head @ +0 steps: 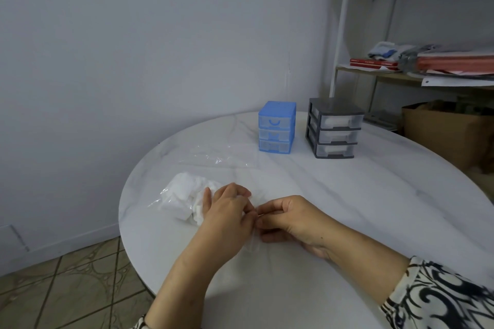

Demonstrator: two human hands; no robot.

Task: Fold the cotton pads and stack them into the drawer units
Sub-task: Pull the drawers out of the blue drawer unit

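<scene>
A pile of white cotton pads (187,196) lies in clear plastic wrap at the table's left side. My left hand (227,212) and my right hand (288,219) meet just right of the pile, fingertips together, pinching one thin white cotton pad (252,244) that is mostly hidden under them. A blue three-drawer unit (276,127) and a grey three-drawer unit (334,128) stand at the far side of the table, all drawers closed. White items show through the grey unit's clear drawers.
The round white marble table (374,195) carries an empty clear plastic bag (216,156) between the pile and the blue unit. A metal shelf (374,75) with books and papers and a cardboard box (449,131) stand at the right behind the table.
</scene>
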